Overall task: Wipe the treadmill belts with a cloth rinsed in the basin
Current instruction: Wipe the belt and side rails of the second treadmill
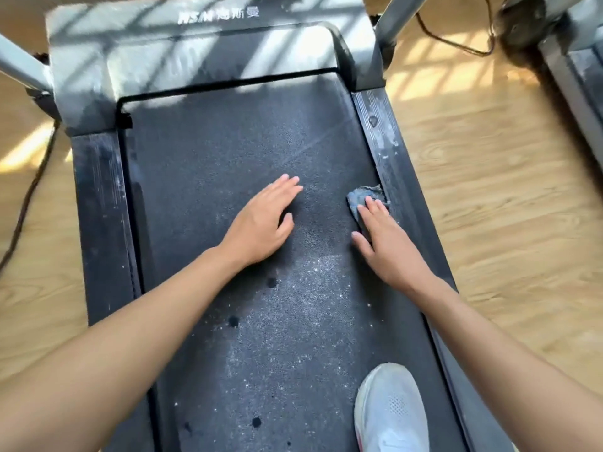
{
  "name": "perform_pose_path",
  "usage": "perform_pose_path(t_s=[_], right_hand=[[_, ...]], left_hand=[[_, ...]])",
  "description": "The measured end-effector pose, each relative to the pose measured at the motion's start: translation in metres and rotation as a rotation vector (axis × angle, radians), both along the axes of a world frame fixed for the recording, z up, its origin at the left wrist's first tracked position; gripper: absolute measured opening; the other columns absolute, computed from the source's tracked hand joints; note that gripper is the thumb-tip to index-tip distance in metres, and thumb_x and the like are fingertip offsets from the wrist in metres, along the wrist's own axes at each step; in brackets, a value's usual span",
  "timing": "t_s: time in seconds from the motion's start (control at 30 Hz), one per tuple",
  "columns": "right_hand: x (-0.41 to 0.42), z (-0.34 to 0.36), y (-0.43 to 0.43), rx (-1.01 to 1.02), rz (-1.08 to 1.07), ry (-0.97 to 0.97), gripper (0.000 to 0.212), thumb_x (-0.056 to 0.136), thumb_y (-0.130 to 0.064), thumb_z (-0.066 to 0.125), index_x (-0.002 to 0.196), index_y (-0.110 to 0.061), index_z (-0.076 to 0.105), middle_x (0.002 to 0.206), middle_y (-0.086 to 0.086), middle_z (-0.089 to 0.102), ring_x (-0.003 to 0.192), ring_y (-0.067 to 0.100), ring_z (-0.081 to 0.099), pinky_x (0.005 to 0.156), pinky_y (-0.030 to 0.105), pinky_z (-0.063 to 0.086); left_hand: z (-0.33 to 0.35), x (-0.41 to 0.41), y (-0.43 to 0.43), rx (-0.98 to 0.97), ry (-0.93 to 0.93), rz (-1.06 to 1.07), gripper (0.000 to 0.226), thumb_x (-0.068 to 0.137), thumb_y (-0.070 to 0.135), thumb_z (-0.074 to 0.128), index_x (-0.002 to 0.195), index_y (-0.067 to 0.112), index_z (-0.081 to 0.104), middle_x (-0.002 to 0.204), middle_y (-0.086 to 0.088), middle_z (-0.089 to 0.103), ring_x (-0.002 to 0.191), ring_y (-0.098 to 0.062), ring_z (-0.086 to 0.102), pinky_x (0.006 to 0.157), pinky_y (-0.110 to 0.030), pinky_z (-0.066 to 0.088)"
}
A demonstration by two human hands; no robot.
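Observation:
A dark, dusty treadmill belt (261,337) runs from the bottom of the view up to a grey motor cover. Wet drops and pale dust speckle its near half. A crumpled blue-grey cloth (362,199) lies at the belt's right edge against the side rail. My right hand (388,243) presses flat on the cloth with straight fingers, covering its near part. My left hand (264,220) rests flat on the middle of the belt with its fingers straight and nothing in it. The basin is not in view.
Black side rails (98,207) flank the belt, the right one smeared with dust. A white shoe (391,412) stands on the belt's near right. Grey uprights rise at the far corners. A second treadmill (577,76) stands at the far right, with cables on the wooden floor (505,207).

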State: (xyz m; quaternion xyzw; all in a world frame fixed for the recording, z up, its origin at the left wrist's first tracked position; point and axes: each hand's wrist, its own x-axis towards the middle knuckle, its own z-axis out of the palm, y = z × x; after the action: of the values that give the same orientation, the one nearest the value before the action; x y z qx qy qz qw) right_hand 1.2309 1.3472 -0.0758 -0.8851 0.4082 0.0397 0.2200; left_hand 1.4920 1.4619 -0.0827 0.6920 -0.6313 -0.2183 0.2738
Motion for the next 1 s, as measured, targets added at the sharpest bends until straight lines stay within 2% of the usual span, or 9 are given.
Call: perform_pose_path(t_s=[0.07, 0.13, 0.33, 0.43, 0.57, 0.63, 0.73, 0.83, 1.0], right_hand=[[0.002, 0.008, -0.007, -0.081, -0.062, -0.093, 0.045, 0.096, -0.030, 0.071, 0.137, -0.012, 0.061, 0.149, 0.013, 0.049, 0.139, 0.033, 0.044, 0.118, 0.043, 0.040], [0.005, 0.013, -0.008, -0.134, -0.110, -0.003, 0.038, 0.089, -0.042, 0.076, 0.116, -0.019, 0.061, 0.124, 0.006, 0.054, 0.118, 0.030, 0.052, 0.093, 0.046, 0.053], [0.016, 0.014, -0.022, -0.077, -0.137, 0.111, 0.011, 0.084, -0.031, 0.064, 0.088, -0.025, 0.056, 0.091, -0.004, 0.065, 0.094, 0.024, 0.063, 0.074, 0.037, 0.051], [0.027, 0.030, -0.028, 0.282, -0.358, -0.198, 0.008, 0.081, -0.022, 0.068, 0.078, -0.020, 0.061, 0.075, -0.004, 0.070, 0.068, 0.012, 0.062, 0.067, 0.030, 0.050], [0.048, 0.066, -0.012, 1.101, -0.629, -0.839, 0.014, 0.097, -0.004, 0.056, 0.089, -0.014, 0.062, 0.088, 0.009, 0.069, 0.078, 0.020, 0.068, 0.071, 0.029, 0.056], [0.055, 0.079, -0.004, 1.265, -0.619, -0.948, 0.008, 0.096, -0.008, 0.055, 0.097, -0.011, 0.062, 0.092, 0.013, 0.069, 0.078, 0.020, 0.070, 0.069, 0.029, 0.058], [0.067, 0.086, 0.004, 1.372, -0.694, -1.027, 0.011, 0.096, -0.010, 0.054, 0.104, -0.009, 0.062, 0.089, 0.008, 0.073, 0.076, 0.016, 0.072, 0.065, 0.025, 0.059], [0.072, 0.080, 0.007, 1.425, -0.678, -1.102, 0.030, 0.096, -0.019, 0.067, 0.123, -0.010, 0.057, 0.106, 0.010, 0.069, 0.094, 0.020, 0.070, 0.082, 0.028, 0.061], [0.073, 0.080, 0.011, 1.246, -0.620, -1.009, 0.040, 0.087, 0.008, 0.070, 0.120, -0.009, 0.056, 0.097, 0.009, 0.071, 0.088, 0.018, 0.071, 0.079, 0.029, 0.061]], left_hand=[[0.000, -0.027, -0.005, -0.015, 0.043, -0.008, 0.055, 0.095, 0.009, 0.051, 0.150, 0.005, 0.053, 0.161, -0.007, 0.047, 0.156, -0.020, 0.033, 0.130, -0.031, 0.020], [-0.002, -0.046, -0.004, -0.007, 0.100, 0.036, 0.055, 0.095, 0.010, 0.052, 0.149, 0.007, 0.054, 0.159, -0.005, 0.049, 0.156, -0.018, 0.033, 0.130, -0.030, 0.021], [-0.003, -0.068, 0.013, 0.055, 0.234, 0.201, 0.050, 0.097, 0.008, 0.055, 0.147, 0.013, 0.057, 0.154, 0.002, 0.054, 0.151, -0.012, 0.038, 0.128, -0.022, 0.019], [0.007, -0.064, 0.015, 0.005, 0.307, 0.199, 0.045, 0.097, 0.010, 0.059, 0.141, 0.020, 0.062, 0.147, 0.008, 0.059, 0.140, -0.010, 0.049, 0.122, -0.037, 0.034], [0.041, -0.061, 0.009, -0.116, 0.419, 0.095, 0.041, 0.096, 0.017, 0.073, 0.136, 0.018, 0.064, 0.142, 0.006, 0.058, 0.137, -0.014, 0.053, 0.117, -0.033, 0.040], [0.057, -0.060, 0.005, -0.172, 0.476, 0.111, 0.035, 0.095, 0.021, 0.077, 0.128, 0.015, 0.069, 0.135, 0.004, 0.063, 0.126, -0.016, 0.062, 0.106, -0.032, 0.050], [0.066, -0.053, -0.002, -0.204, 0.518, 0.180, 0.028, 0.095, 0.020, 0.078, 0.121, 0.012, 0.074, 0.125, 0.004, 0.071, 0.112, -0.013, 0.071, 0.096, -0.038, 0.059], [0.068, -0.047, -0.006, -0.174, 0.489, 0.254, 0.030, 0.096, 0.020, 0.076, 0.126, 0.015, 0.077, 0.128, 0.005, 0.075, 0.117, -0.004, 0.070, 0.104, -0.038, 0.056], [0.071, -0.038, -0.004, -0.101, 0.378, 0.241, 0.032, 0.097, 0.019, 0.067, 0.129, 0.019, 0.075, 0.123, 0.008, 0.075, 0.110, 0.008, 0.069, 0.100, -0.027, 0.056]])
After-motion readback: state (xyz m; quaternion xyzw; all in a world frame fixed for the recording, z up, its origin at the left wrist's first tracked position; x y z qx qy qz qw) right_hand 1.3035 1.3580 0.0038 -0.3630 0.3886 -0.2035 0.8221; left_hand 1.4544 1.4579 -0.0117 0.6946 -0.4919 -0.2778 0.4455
